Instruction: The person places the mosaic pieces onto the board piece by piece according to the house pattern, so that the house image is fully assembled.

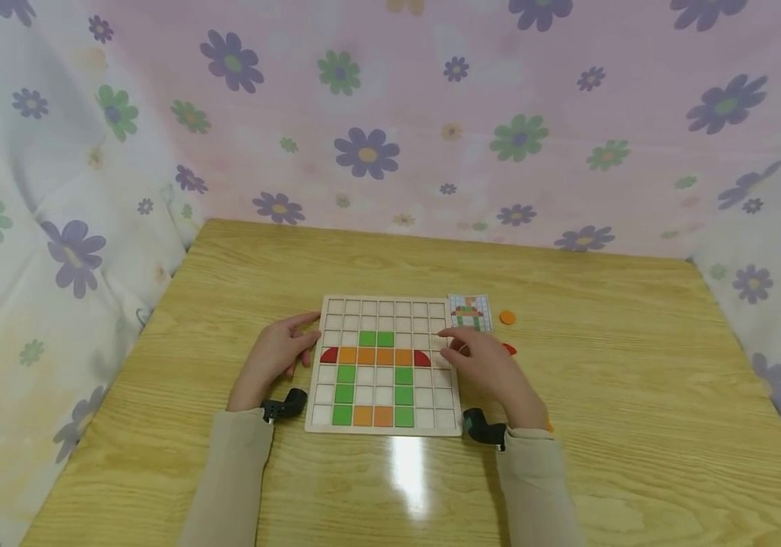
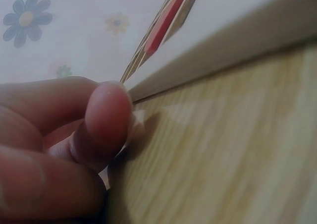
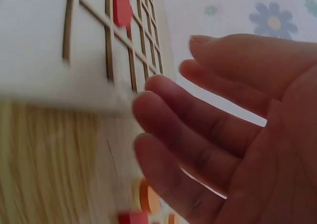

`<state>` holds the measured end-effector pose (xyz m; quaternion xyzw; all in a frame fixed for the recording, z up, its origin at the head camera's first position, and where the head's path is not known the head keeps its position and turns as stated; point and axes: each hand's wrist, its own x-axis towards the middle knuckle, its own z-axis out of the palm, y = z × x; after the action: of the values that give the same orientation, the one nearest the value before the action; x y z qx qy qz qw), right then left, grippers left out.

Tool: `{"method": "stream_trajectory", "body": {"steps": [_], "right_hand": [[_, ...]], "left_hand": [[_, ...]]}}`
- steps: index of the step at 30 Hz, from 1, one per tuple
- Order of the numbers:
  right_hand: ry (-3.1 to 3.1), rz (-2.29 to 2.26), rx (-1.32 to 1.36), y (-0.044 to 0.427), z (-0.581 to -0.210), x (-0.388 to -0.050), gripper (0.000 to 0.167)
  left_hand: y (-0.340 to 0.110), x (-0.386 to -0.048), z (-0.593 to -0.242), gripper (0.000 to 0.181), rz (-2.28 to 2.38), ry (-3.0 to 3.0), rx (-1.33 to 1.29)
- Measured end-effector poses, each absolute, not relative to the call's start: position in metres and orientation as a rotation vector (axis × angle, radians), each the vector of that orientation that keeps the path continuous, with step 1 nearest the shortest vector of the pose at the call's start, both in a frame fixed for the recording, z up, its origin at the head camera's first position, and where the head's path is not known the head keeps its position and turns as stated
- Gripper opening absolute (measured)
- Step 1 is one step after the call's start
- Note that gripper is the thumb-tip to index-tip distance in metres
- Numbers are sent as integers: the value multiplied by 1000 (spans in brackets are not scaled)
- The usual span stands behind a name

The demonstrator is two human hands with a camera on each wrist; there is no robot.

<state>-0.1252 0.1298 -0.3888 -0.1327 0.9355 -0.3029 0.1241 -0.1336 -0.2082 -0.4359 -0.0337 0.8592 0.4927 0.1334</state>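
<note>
A wooden grid board (image 1: 390,431) lies flat on the table, with green, orange and red pieces set in its cells. Red quarter-round pieces (image 1: 422,358) end the long orange row (image 1: 375,355). My left hand (image 1: 278,351) rests by the board's left edge, its index finger and thumb touching the rim, loosely bent and gripping nothing. Over the right edge hovers my right hand (image 1: 489,366), fingers relaxed and apart. Nothing shows between those fingers in the right wrist view. The left wrist view shows the left fingertips (image 2: 110,112) against the board's corner.
A printed pattern card (image 1: 470,310) lies at the board's upper right. Beyond it are an orange disc (image 1: 507,317) and a red piece (image 1: 510,349) partly covered by the right hand. Another orange piece (image 1: 551,427) peeks out beside the right wrist. Flowered curtains surround the table.
</note>
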Motion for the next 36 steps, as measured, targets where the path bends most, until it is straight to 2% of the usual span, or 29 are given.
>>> {"method": "stream_trajectory", "body": {"steps": [8,19,36], "right_hand": [[2725,-915,-258,161,-393,-126,30],[2751,-872,-172,194,-391,-121,34],[2759,-874,-59,210,-399,-125,35]], "left_hand": [[-209,-131,-439,42,1419,2493,-112],[-208,-130,-441,42,1435,2497,-102],[-208,-134,-437,43,1417,2493,-94]]}}
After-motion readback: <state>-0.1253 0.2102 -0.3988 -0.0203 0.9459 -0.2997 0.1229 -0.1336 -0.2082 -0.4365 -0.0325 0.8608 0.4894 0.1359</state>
